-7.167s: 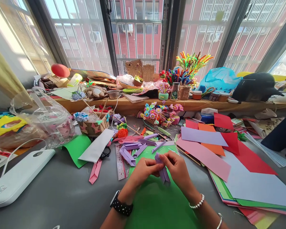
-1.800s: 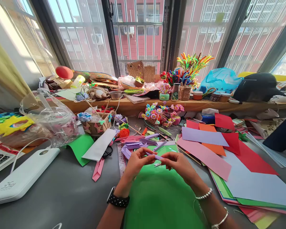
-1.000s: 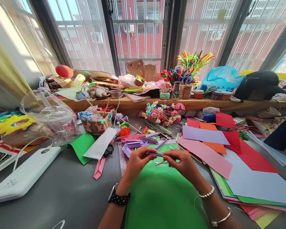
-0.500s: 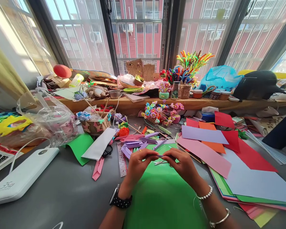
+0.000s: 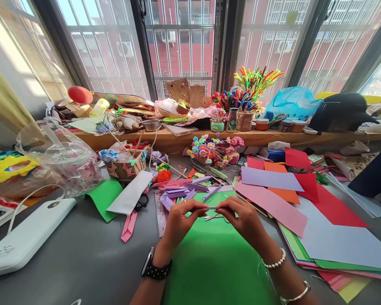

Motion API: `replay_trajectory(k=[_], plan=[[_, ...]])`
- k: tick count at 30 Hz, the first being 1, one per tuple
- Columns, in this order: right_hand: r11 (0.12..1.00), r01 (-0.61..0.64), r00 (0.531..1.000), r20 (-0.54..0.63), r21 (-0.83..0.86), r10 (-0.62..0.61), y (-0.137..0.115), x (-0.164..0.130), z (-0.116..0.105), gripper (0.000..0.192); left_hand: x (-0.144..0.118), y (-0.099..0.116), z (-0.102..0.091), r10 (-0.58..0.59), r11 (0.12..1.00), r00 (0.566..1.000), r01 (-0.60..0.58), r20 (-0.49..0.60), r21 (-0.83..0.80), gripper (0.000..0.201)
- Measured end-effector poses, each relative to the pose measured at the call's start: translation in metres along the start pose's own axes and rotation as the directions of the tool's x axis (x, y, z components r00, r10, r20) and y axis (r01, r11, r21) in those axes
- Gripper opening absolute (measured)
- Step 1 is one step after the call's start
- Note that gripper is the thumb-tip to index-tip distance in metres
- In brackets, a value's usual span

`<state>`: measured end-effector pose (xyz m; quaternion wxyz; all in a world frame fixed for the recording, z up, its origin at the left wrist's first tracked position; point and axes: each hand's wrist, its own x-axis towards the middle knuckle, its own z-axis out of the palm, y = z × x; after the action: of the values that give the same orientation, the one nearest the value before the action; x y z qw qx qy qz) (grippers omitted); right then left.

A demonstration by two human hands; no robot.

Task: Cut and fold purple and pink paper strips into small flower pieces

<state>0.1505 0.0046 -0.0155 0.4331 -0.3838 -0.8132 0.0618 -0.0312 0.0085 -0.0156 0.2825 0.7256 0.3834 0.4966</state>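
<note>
My left hand (image 5: 179,220) and my right hand (image 5: 244,220) pinch the two ends of a thin folded purple paper strip (image 5: 212,208), seen edge-on between my fingertips. Both hands hover over a green paper sheet (image 5: 216,267) on the grey table (image 5: 82,258). Small scissors (image 5: 214,217) lie on the green sheet just under the strip. Several folded purple paper pieces (image 5: 179,195) lie just beyond my left hand. A black watch is on my left wrist; bead bracelets are on my right wrist.
Coloured paper sheets (image 5: 305,212) are stacked at the right. A ruler (image 5: 160,214), a pink folded strip (image 5: 128,224), a white power bank (image 5: 25,237) and a plastic bag (image 5: 60,161) lie at the left. A paper-flower basket (image 5: 214,153) and a cluttered window ledge (image 5: 260,137) stand behind.
The purple piece, held upright as a wider folded shape 7 seconds ago, is now flattened to a thin horizontal strip between my fingertips. My hands have stayed in nearly the same spot.
</note>
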Motion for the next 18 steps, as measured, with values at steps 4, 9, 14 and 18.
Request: replay_trajectory(k=[4,9,14,18], plan=[[0.999,0.007,1.0,-0.019,-0.042,-0.008,-0.0035,-0.0007,-0.0006,0.02,0.0003,0.002,-0.0003,0.037,0.996,0.999,-0.037,0.008,0.083,0.009],[0.994,0.068,0.997,0.029,-0.09,-0.065,-0.0056,-0.0022,0.0019,0.021,-0.0015,0.0018,0.003,0.103,0.977,0.992,-0.114,0.069,0.182,0.011],[0.999,-0.037,0.998,0.053,0.028,0.035,-0.0048,-0.0001,0.0008,0.012,-0.0027,-0.0006,0.0032,0.063,0.975,0.997,-0.07,0.039,0.211,0.011],[0.986,-0.128,0.99,0.075,0.11,0.12,-0.0032,0.0013,-0.0053,0.009,-0.0013,0.0001,0.0001,0.053,0.981,0.996,-0.065,0.073,0.185,0.013]])
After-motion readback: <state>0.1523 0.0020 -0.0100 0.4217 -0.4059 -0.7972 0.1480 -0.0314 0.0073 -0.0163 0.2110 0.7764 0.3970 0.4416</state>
